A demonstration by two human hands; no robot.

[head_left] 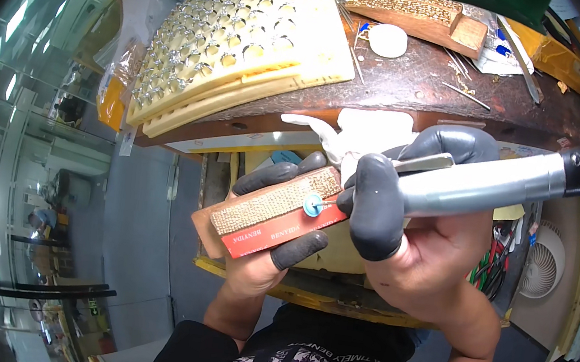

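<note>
Handpiece, silver, right of centre, slopes up rightward in the right hand's grip. Wooden block, mid-frame, runs lower left to upper right, clamped in the left hand. Blue disc overlaps the block's right-hand end, right hand nearer; contact unclear.

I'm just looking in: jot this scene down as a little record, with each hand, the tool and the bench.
Left hand: the left hand grips a wooden block between thumb and fingers
Block: gold-coloured textured top, red strip along the near side
Right hand: the right hand holds a silver handpiece
Tool tip: light blue disc, over the block's near side; contact unclear
Finger wear: black covers on both hands
Bench: pale yellow rack of silver pieces, second gold-topped block, white round piece
</note>
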